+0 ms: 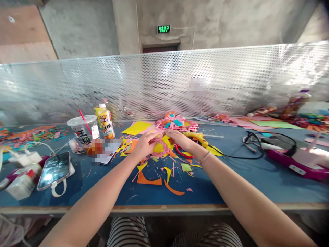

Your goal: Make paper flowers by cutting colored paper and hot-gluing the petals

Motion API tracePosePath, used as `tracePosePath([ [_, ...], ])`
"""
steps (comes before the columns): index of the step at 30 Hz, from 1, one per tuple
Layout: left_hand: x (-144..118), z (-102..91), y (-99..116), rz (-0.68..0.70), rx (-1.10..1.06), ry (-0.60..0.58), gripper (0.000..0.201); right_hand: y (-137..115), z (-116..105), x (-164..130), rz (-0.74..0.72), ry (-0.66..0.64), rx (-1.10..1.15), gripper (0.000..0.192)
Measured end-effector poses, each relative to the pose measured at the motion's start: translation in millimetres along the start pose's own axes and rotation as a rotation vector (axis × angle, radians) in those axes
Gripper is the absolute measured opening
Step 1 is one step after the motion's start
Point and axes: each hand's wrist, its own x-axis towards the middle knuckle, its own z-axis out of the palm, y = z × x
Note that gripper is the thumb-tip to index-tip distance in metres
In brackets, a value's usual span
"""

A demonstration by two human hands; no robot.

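Between my two hands is a paper flower with a yellow centre and pink fringed petals. My left hand grips its left edge, fingers curled around it. From the upper right, my right hand closes its fingers on the same flower; some fingertips are hidden. Just right of that hand lies a yellow hot glue gun with a black cord. A red loop handle, seemingly of scissors, sits under the right wrist. Beyond the hands are finished-looking pink paper flowers. Orange paper scraps lie in front.
Left are a plastic cup with a red straw, a bottle, and a phone with a white cable. At right, a purple power strip trails black cords. A perforated metal screen stands along the table's back.
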Motion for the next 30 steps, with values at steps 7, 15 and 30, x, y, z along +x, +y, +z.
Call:
tracePosePath([
  [7, 0, 0.2, 3, 0.014, 0.004, 0.007, 0.036, -7, -1, 0, 0.026, -0.123, 0.065, 0.029],
  [15, 1, 0.2, 5, 0.022, 0.011, 0.02, 0.035, -23, -3, 0, 0.142, -0.11, 0.193, 0.023],
  [30, 1, 3.4, 7, -0.185, -0.169, 0.083, 0.018, -28, 0, 3, 0.245, 0.069, 0.365, 0.029],
])
